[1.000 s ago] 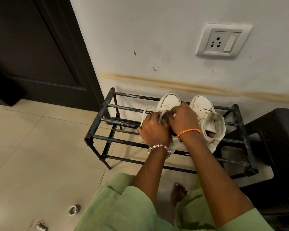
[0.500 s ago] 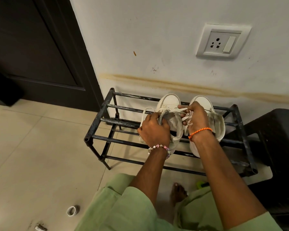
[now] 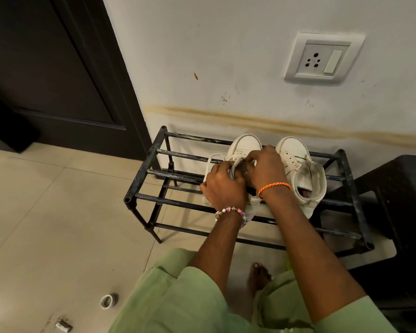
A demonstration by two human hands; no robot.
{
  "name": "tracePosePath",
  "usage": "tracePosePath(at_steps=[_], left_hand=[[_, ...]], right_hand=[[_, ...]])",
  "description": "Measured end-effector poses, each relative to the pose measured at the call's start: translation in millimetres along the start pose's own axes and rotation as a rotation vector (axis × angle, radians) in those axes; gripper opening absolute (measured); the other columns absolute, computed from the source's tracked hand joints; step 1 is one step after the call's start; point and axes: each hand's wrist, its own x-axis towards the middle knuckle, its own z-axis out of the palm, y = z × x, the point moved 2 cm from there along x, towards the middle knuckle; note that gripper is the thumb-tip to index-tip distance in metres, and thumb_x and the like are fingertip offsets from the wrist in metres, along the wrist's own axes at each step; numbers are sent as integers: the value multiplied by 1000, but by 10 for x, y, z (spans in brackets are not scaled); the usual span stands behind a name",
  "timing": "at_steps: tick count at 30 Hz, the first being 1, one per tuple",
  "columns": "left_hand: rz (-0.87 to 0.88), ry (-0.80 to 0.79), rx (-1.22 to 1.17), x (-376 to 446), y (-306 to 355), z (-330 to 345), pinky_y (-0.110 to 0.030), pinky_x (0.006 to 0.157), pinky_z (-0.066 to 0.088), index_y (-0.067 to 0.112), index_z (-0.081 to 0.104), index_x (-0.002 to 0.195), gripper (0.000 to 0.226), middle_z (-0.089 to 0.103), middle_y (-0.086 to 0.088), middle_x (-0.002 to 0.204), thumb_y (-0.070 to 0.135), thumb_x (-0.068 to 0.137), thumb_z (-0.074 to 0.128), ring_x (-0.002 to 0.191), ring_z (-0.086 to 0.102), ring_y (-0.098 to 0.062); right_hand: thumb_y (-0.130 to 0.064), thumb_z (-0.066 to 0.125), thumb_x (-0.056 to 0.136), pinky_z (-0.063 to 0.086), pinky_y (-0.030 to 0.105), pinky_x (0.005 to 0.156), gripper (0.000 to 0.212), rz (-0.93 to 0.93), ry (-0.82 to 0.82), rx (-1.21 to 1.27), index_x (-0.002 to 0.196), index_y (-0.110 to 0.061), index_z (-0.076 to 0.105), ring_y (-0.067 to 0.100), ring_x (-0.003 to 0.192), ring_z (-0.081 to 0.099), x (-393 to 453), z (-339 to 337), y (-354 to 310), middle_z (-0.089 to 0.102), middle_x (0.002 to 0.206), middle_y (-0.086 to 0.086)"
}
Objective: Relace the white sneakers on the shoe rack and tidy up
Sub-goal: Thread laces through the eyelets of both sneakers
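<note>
Sitting on the top bars of the black shoe rack (image 3: 154,159), two white sneakers (image 3: 300,169) point their toes at the wall. Both hands are on the left sneaker (image 3: 244,146). The left hand (image 3: 222,186) has its fingers curled around the grey tongue, and the right hand (image 3: 265,168) pinches at the lace (image 3: 210,159) beside it

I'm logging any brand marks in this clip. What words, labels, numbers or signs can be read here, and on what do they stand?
None can be read.
White sneakers: no logo or lettering visible.
Wall socket: plain plate, no markings legible.
Small object on the floor: too small and blurred to tell if it bears print.
Roll of tape: no print visible.
</note>
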Motion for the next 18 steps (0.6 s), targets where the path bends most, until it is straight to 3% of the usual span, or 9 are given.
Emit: tracePosePath(at_steps=[6, 10, 13, 15, 18], left_hand=[[-3, -14, 11, 5, 1, -11, -34, 81, 32, 16, 70, 100, 19, 69, 1, 98, 23, 84, 61, 91, 62, -21], [-4, -42, 26, 2, 25, -41, -33, 82, 29, 17, 70, 101, 20, 69, 2, 99, 22, 84, 61, 93, 61, -20], [-11, -66, 41, 35, 33, -81, -35, 84, 32, 18, 70, 101, 20, 69, 3, 100, 22, 84, 61, 94, 61, -20], [-23, -84, 55, 22, 69, -107, -34, 84, 31, 19, 70, 100, 18, 69, 3, 99, 22, 84, 61, 94, 61, -20], [-88, -174, 85, 57, 129, -151, -34, 86, 29, 20, 68, 98, 16, 68, 4, 99, 20, 83, 62, 96, 60, -20]], right_hand=[[-21, 70, 77, 35, 22, 72, 6, 56, -2, 268, 75, -15, 70, 22, 88, 55, -25, -123, 73, 61, 94, 12], [-17, 64, 80, 39, 24, 68, 15, 199, -21, 511, 66, -14, 65, 17, 72, 55, -18, -155, 119, 61, 71, 5], [-7, 56, 80, 41, 22, 48, 26, 385, 34, 826, 54, -12, 56, 18, 55, 46, 42, -234, 141, 50, 59, 8], [-1, 49, 78, 36, 19, 39, 28, 462, 112, 883, 52, -11, 49, 17, 43, 43, 75, -332, 196, 45, 56, 5], [-13, 47, 80, 37, 30, 53, 20, 481, 214, 908, 60, -7, 50, 18, 46, 41, 63, -403, 258, 41, 57, 5]])
